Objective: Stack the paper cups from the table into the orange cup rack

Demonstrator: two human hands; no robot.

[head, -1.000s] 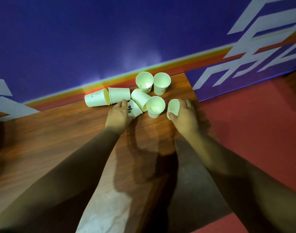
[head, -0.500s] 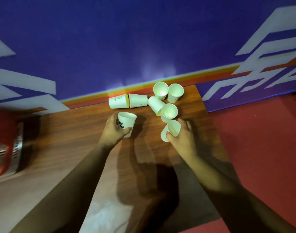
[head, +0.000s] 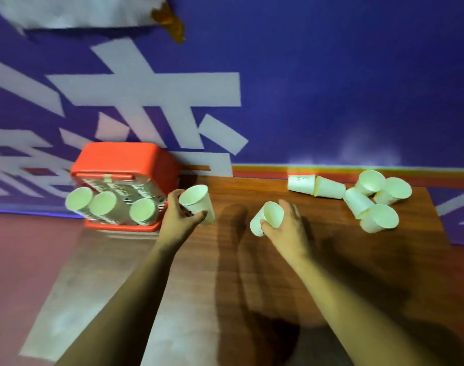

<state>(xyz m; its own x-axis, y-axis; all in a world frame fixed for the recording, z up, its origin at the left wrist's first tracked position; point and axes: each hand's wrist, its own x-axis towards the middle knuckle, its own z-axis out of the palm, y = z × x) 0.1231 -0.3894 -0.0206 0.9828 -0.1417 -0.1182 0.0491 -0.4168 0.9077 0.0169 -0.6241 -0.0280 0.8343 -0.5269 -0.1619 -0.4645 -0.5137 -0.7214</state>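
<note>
Rack, orange cup rack [head: 125, 159], far left on desk [head: 252, 273], three cup stacks [head: 104, 207] lying in it, mouths toward me. Left hand [head: 182, 217] just beside rack, grip curled round wall of first paper cup [head: 197, 203], nearly upright. Right hand [head: 286, 228] near desk middle, grip closed round second cup [head: 267, 219], tilted. Six loose cups [head: 357, 196] far right, several on side. Cups seem light, thin, easy to crush: hold wall below rim, softly.
</note>
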